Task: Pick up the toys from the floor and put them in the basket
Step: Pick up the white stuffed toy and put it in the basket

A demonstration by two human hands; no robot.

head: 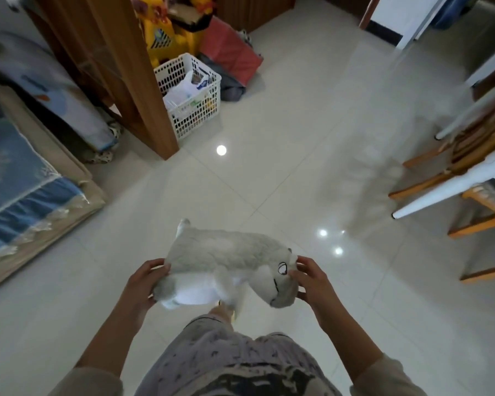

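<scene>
A grey and white plush animal [226, 258] hangs in the air above the tiled floor, held at both ends. My left hand [145, 284] grips its rear end. My right hand [312, 281] grips its head, beside the stitched eye. A white plastic lattice basket [203, 110] stands on the floor farther ahead and to the left, against a wooden post. A white plastic bag and small items lie inside it.
The wooden post [143, 81] rises left of the basket. A sofa with a blue cover [17, 172] fills the left side. Yellow plastic toys [166, 32] and a red bag [229, 50] stand behind the basket. Chairs with wooden and white legs [452, 172] line the right.
</scene>
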